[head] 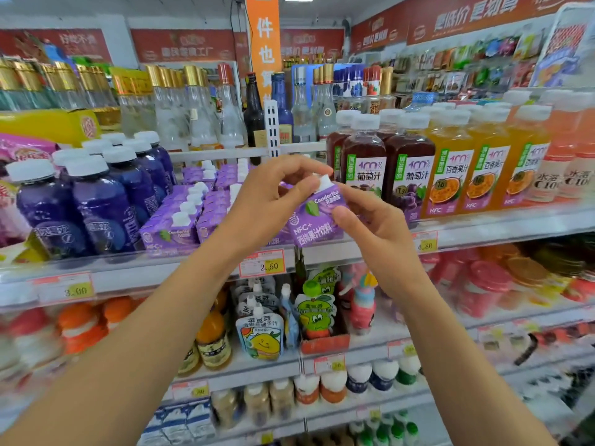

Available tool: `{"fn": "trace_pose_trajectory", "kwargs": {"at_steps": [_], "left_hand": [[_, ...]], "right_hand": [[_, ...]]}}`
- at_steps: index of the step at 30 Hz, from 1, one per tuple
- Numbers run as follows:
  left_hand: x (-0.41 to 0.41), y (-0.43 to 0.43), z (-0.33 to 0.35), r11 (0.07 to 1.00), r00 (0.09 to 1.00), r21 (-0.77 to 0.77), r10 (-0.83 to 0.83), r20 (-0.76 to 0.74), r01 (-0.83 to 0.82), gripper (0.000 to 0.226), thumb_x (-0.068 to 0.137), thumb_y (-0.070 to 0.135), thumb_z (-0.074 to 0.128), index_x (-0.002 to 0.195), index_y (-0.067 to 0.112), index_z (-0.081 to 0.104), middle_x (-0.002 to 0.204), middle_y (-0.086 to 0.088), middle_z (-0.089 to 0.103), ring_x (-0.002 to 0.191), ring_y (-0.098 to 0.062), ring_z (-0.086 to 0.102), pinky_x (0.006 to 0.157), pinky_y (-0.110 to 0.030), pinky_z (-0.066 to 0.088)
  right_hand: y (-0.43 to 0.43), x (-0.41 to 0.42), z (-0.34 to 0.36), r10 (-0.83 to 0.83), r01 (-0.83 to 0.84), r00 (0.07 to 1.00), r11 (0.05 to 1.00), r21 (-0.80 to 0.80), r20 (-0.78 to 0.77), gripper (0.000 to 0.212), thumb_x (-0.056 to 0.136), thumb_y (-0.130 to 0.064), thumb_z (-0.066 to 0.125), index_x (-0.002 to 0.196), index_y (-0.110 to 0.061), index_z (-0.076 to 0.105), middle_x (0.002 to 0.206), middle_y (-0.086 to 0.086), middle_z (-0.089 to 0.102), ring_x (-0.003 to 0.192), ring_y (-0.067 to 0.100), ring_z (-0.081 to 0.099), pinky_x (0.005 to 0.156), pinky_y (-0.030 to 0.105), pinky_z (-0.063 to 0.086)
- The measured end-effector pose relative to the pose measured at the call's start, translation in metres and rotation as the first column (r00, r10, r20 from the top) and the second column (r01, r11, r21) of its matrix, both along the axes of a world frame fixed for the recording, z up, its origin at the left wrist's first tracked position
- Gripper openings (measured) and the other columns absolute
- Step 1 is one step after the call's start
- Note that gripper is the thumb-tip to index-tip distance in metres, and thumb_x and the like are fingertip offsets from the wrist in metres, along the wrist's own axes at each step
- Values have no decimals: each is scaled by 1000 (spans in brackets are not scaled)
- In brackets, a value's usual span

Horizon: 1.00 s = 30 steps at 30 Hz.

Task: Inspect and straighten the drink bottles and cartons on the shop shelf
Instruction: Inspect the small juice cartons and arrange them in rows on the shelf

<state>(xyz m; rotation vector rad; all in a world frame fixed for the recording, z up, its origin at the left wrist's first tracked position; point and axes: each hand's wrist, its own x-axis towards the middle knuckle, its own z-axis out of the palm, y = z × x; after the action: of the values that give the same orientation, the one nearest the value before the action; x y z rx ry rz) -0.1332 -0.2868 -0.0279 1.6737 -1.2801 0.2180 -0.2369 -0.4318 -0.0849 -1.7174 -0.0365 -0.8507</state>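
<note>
I hold one purple carton (317,220) tilted just off the shelf (145,275), left hand (270,204) pinching near its white cap (324,181), right hand (370,230) curling its fingers (357,194) round its side, apparently mid-inspection, so setting it back among the other cartons (174,226) and checking the bottles (415,175) remain.

The purple carton (318,220) is smooth coated card with a soft sheen, and its cap (324,181) is matt white plastic. The blue bottles (99,204) are glossy plastic, the juice bottles (450,175) clear plastic under shiny labels. Behind them, clear glass bottles (170,114) wear metallic gold caps (154,75). The price tags (262,263) look like paper.
</note>
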Motion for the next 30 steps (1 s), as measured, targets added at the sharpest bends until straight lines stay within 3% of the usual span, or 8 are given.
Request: {"fn": "trace_pose_trajectory", "kwargs": {"at_steps": [4,7,11,15,18,22,26,30], "left_hand": [[-27,19,-23,998,935,0,53,-351,-57,39,85,44,65,122,31,61,108,11,64,95,-1,64,76,-10,50],[-41,27,-42,999,818,-48,-37,-574,11,31,80,39,68,109,27,67,99,9,73,95,-11,68,82,-21,55],[-46,33,-57,999,804,-51,-46,-593,20,33,86,38,64,111,18,71,109,1,75,103,-17,68,90,-30,55],[-56,40,-78,999,798,-38,0,-603,-29,38,86,45,63,115,21,71,109,0,74,99,-17,66,90,-33,56],[-69,45,-93,989,903,26,145,-404,-147,54,79,49,74,128,35,59,125,10,57,112,-2,58,87,-15,50],[-83,43,-112,988,984,67,143,-110,-136,58,76,33,83,129,29,61,126,9,52,119,-1,52,95,-17,46],[-82,46,-117,988,951,42,156,-266,-151,42,83,49,73,123,39,64,123,13,60,113,-7,59,97,-33,50],[-90,46,-120,997,899,70,11,-437,21,22,97,41,58,116,33,65,105,16,69,96,-6,65,83,-20,50]], "right_hand": [[12,-20,-7,-39,37,999,996,79,20,33,95,-24,63,128,-20,62,118,10,66,108,20,64,92,29,54],[18,-34,-9,-27,26,1000,992,126,6,27,93,-24,66,120,-25,63,111,8,66,103,18,64,87,25,53],[18,-50,-13,83,-68,991,989,129,-109,45,89,-38,67,131,-28,56,112,7,63,92,15,67,82,29,57],[20,-57,-23,168,-134,972,970,203,-166,30,94,-16,65,123,-13,62,93,15,69,74,17,67,66,28,55],[24,-58,-33,75,-21,978,963,269,-193,14,91,-13,67,105,-10,66,82,7,70,64,16,63,60,29,53],[28,-62,-41,68,5,976,942,336,-207,11,89,-14,68,93,-10,59,70,-5,66,53,6,61,53,26,55],[24,-67,-38,145,-84,965,960,266,-219,29,88,-35,63,93,-8,55,73,6,68,56,19,62,56,31,54],[12,-72,-45,209,-155,948,962,226,-239,31,92,-34,57,101,-5,62,93,8,69,81,14,66,69,29,58]]}}
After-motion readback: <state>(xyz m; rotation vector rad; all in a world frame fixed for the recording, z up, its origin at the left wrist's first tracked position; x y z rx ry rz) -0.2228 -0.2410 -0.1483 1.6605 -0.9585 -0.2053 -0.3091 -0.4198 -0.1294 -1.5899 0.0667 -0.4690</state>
